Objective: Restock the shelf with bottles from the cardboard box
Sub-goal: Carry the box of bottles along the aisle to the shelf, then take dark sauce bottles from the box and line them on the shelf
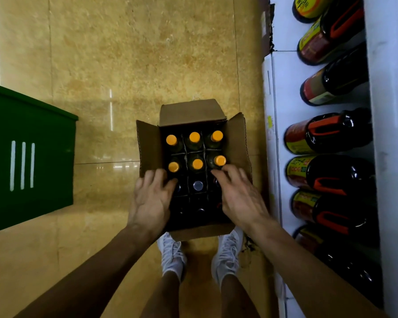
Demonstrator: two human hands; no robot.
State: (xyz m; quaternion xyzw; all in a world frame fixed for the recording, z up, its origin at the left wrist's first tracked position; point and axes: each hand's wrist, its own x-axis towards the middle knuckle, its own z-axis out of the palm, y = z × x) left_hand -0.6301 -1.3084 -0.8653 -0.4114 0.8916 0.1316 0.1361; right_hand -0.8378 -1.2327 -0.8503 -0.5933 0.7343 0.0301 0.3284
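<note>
- Left hand [152, 198]: fingers spread and slack, holding nothing, above the near-left cells of the cardboard box [191, 111].
- Right hand [239, 198]: fingers loose, holding nothing, tips just beside the orange cap [220, 160] by the box's right edge.
- Six orange-capped bottles [194, 137] fill the box's far rows.
- The box stands on the floor [124, 65] beside the shelf [285, 88].

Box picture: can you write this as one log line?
stage: reaching into box | left hand: open, above box | right hand: open, above box | orange-capped bottles: in box | shelf: on the right
</note>
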